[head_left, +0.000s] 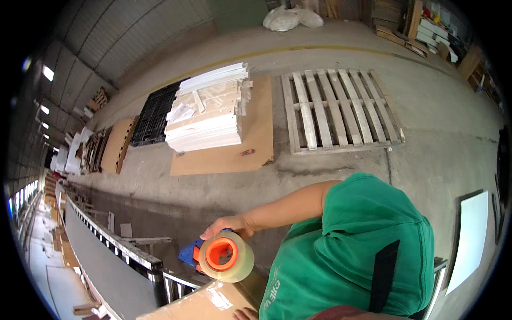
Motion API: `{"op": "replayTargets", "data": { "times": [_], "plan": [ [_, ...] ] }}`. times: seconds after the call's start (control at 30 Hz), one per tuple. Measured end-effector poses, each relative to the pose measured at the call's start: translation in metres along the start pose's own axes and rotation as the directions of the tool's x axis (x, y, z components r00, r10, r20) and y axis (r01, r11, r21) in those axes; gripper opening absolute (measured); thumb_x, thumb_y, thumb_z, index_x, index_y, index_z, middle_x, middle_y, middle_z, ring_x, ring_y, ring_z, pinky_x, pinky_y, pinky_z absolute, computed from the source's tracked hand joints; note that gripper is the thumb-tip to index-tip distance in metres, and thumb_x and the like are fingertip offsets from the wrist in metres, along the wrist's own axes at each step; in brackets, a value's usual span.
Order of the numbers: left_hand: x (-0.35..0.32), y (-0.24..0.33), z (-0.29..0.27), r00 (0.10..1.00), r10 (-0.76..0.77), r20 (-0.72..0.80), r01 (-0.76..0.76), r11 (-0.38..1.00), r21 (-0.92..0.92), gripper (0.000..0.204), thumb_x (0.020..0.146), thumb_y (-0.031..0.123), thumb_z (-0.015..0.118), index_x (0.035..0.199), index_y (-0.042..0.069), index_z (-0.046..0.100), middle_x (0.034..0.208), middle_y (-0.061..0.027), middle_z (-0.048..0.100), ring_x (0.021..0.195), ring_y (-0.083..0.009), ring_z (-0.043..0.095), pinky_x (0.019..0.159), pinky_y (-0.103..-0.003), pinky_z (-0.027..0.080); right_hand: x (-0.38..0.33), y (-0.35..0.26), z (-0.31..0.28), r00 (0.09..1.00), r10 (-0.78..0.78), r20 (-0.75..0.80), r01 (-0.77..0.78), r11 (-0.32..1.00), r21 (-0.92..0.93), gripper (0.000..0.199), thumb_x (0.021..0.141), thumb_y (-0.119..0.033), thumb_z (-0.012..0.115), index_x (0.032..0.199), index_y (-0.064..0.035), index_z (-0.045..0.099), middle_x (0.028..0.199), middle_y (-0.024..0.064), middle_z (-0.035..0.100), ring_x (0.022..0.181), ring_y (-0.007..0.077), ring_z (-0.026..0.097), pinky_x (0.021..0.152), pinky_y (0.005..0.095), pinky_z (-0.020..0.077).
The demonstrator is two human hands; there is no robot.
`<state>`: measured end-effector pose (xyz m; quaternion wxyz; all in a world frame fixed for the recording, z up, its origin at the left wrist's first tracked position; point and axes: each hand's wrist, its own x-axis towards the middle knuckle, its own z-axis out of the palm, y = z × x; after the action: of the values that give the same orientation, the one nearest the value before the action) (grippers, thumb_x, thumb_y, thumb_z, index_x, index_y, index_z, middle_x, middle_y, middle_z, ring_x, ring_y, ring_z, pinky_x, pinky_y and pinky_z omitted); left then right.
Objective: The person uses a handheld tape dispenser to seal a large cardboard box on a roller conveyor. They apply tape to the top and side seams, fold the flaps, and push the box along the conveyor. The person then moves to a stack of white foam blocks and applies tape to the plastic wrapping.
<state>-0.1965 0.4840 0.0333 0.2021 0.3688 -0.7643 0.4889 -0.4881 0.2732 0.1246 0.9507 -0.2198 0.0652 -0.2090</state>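
Note:
My right hand (229,226) is wrapped round a tape dispenser (198,255) with orange and blue parts. A wide roll of clear tape (242,261) sits on its orange hub, above the edge of a cardboard box (184,308). A shiny strip of clear tape (217,296) lies on the box's brown surface. At the bottom edge, my left hand (245,314) rests on the cardboard with its fingers stretched out and apart. Only those fingers show; the rest of that hand is cut off by the frame.
A grey conveyor belt (104,250) with a metal side rail runs off to the left. Across the floor, white boards (205,133) are stacked on a cardboard sheet (258,154), between a black pallet (154,114) and a wooden pallet (341,109). A white panel (469,240) stands at the right.

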Motion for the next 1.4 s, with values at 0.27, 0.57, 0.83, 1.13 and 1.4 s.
{"op": "replayTargets", "data": {
  "times": [0.27,0.57,0.83,1.13,1.4],
  "plan": [
    [0.000,0.006,-0.021,0.901,-0.189,0.391,0.276,0.944,-0.179,0.052,0.085,0.030,0.059,0.129,0.005,0.049,0.133,-0.0153,0.048,0.125,-0.0389,0.040,0.100,-0.054,0.032,0.046,0.029,0.016,0.996,-0.081,0.022,0.084,0.989,-0.119,0.053,0.088,-0.041,0.059,0.114,0.0054,0.056,0.116,0.0123,0.063,0.100,0.0171,0.062,0.092,0.0325,0.0480],
    [-0.002,0.007,-0.029,0.873,-0.109,0.475,0.260,0.928,-0.266,0.051,0.086,0.031,0.056,0.131,0.006,0.049,0.138,-0.0118,0.046,0.127,-0.0375,0.040,0.101,-0.054,0.032,0.080,0.031,0.033,0.998,0.059,-0.015,-0.061,0.986,-0.154,0.033,0.086,-0.037,0.062,0.098,-0.0064,0.060,0.095,0.0035,0.063,0.084,0.0124,0.059,0.080,0.0307,0.0498],
    [0.018,-0.058,-0.028,0.686,0.331,0.648,0.519,0.402,-0.754,0.042,0.087,0.023,0.047,0.128,0.020,0.059,0.143,-0.0030,0.045,0.136,-0.0273,0.034,0.110,-0.046,0.028,0.082,0.033,-0.017,0.982,-0.190,0.005,0.189,0.977,-0.100,0.037,0.089,-0.030,0.054,0.113,-0.0027,0.055,0.108,0.0119,0.061,0.100,0.0211,0.060,0.088,0.0372,0.0512],
    [0.116,-0.075,-0.021,0.020,-0.110,0.994,0.515,-0.851,-0.105,0.050,0.097,0.043,0.047,0.109,-0.002,0.064,0.089,-0.0044,0.063,0.074,-0.0096,0.053,0.064,-0.024,0.040,0.059,0.031,0.037,0.973,-0.215,0.088,0.227,0.960,-0.165,0.078,0.084,-0.052,0.052,0.134,0.0064,0.038,0.129,0.0229,0.052,0.113,0.0324,0.058,0.098,0.0426,0.0475],
    [0.119,-0.071,-0.015,0.083,-0.038,0.996,0.195,-0.979,-0.053,0.057,0.092,0.055,0.052,0.109,0.002,0.065,0.090,0.0020,0.060,0.074,-0.0036,0.050,0.068,-0.021,0.039,0.053,0.022,0.038,0.962,-0.229,0.152,0.261,0.587,-0.767,0.083,0.071,-0.043,0.071,0.131,0.0077,0.045,0.120,0.0187,0.059,0.108,0.0246,0.060,0.094,0.0360,0.0473]
  ]
}}
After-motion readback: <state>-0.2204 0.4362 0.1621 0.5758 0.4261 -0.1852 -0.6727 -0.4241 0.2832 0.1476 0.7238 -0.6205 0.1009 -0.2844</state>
